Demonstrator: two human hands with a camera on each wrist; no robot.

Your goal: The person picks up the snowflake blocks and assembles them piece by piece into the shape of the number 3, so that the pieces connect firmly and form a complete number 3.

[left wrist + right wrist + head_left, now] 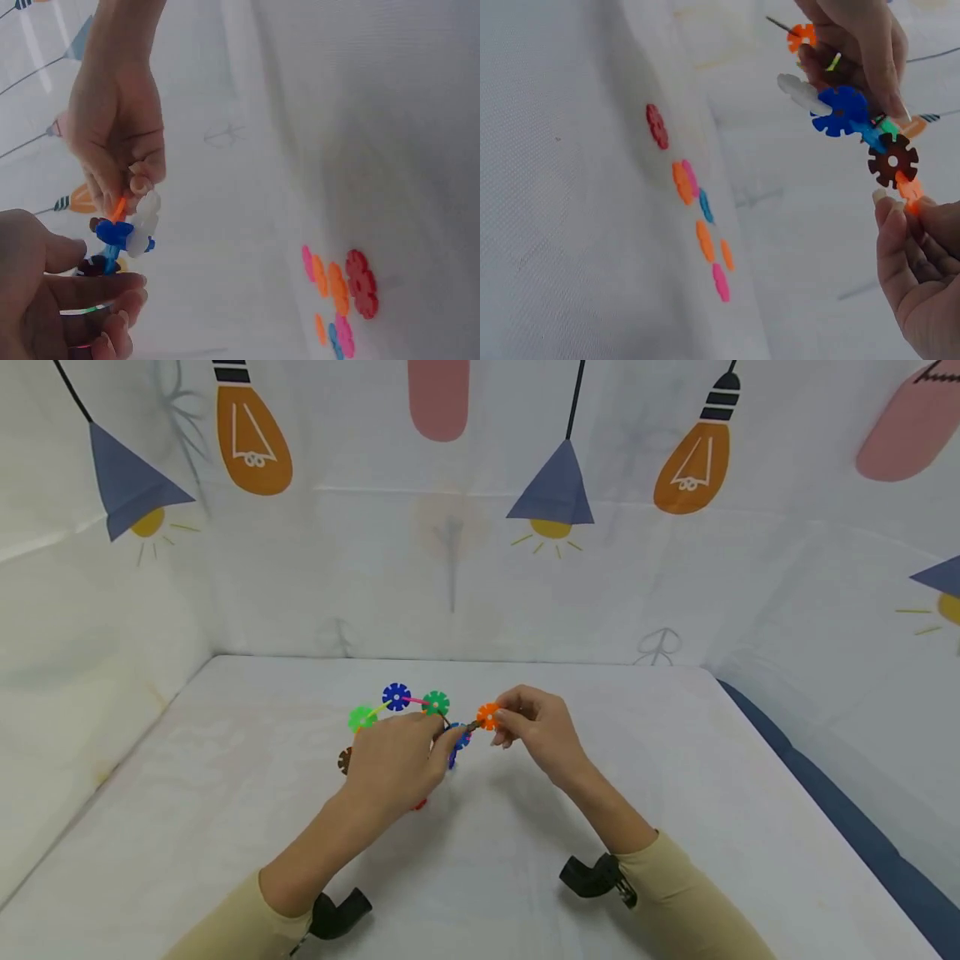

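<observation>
Thumb and fingers of the right hand (543, 731) are closed in a pinch on an orange notched plastic disc (488, 717). Thumb and fingers of the left hand (397, 756) are curled about part of a multicoloured chain of notched plastic discs (840, 111); the exact contact is partly hidden. The chain is located centrally, over the far half of the table, and appears raised off it.

Progress: the orange disc meets a dark brown notched disc (892, 160) at the chain's right side; full seating of this joint cannot be confirmed. Visible members of the chain include a dark blue disc (396, 697), a green disc (436, 702) and a light green disc (363, 719), so a good part appears assembled. Loose stock remains: a red disc (657, 126), several loose orange discs (682, 182), pink discs (720, 282) and a small blue disc (706, 206) lie unattached.

Surface: white table (247, 718), with soft shadows under both arms. Room: white fabric walls (337, 560) stand left, right and far, printed with orange light bulbs (255, 443) and blue-grey hanging lamps (555, 485). Dark blue material (825, 810) runs beyond the table's right edge.
</observation>
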